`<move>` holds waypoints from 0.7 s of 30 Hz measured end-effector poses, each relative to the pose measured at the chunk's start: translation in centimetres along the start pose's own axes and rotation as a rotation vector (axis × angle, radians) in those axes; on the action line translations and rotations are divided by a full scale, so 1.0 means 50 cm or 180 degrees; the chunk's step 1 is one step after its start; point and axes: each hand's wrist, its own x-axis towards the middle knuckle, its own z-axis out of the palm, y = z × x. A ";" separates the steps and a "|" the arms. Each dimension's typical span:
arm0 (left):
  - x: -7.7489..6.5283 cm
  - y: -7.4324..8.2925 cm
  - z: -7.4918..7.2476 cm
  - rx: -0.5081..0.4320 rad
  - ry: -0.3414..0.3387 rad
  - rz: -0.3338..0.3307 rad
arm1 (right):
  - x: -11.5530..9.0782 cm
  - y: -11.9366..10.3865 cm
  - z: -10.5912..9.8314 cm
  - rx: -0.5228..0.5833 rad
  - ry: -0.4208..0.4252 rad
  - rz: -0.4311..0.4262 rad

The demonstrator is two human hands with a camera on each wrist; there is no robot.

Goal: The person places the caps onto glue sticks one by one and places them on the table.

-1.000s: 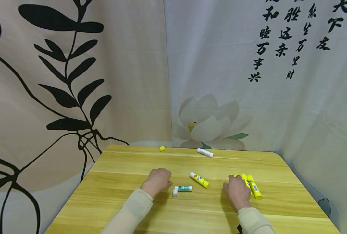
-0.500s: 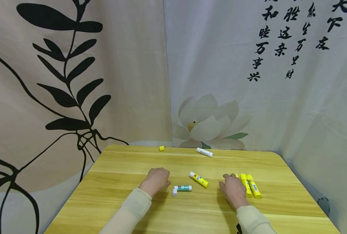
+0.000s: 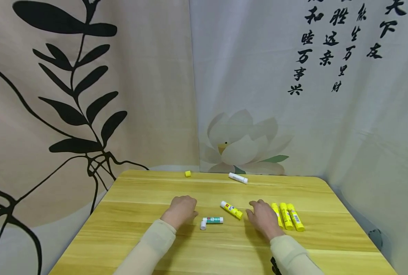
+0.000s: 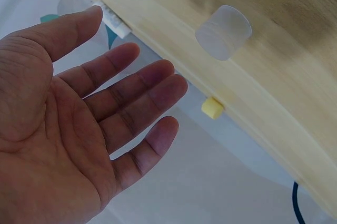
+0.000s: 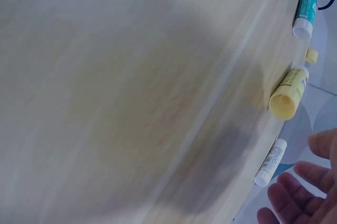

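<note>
My left hand point(image 3: 180, 211) hovers over the table with relaxed, parted fingers and holds nothing. Just right of it a teal-and-white glue stick point(image 3: 215, 220) lies on its side, and a small white cap point(image 3: 203, 224) sits at its left end. My right hand point(image 3: 263, 218) is also empty, its fingers loosely spread. Between the hands lies a yellow glue stick with a white end point(image 3: 231, 210). Beside the right hand several yellow glue sticks point(image 3: 286, 216) lie in a row, the nearest partly hidden by the hand. In the right wrist view, the hand point(image 5: 303, 195) shows at the lower right corner.
Near the table's back edge lie a small yellow cap point(image 3: 188, 173) and a white glue stick point(image 3: 238, 178). A printed cloth point(image 3: 155, 95) hangs behind the wooden table point(image 3: 221, 252).
My right hand has moved left, away from the row of yellow glue sticks, uncovering more of the nearest one. My left hand stays nearly in place. The head view has shifted slightly.
</note>
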 end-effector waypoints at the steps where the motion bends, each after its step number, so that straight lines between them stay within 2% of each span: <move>1: 0.000 -0.001 0.000 -0.0015 0.0000 0.0007 | 0.002 -0.004 0.002 0.0007 -0.0011 -0.0038; 13: 0.003 -0.012 -0.005 -0.0079 -0.0144 -0.0093 | 0.020 -0.038 0.029 0.0039 -0.0289 -0.0228; 21: 0.003 -0.021 -0.004 -0.0032 -0.0142 -0.0125 | 0.031 -0.046 0.039 -0.0001 -0.0278 -0.0400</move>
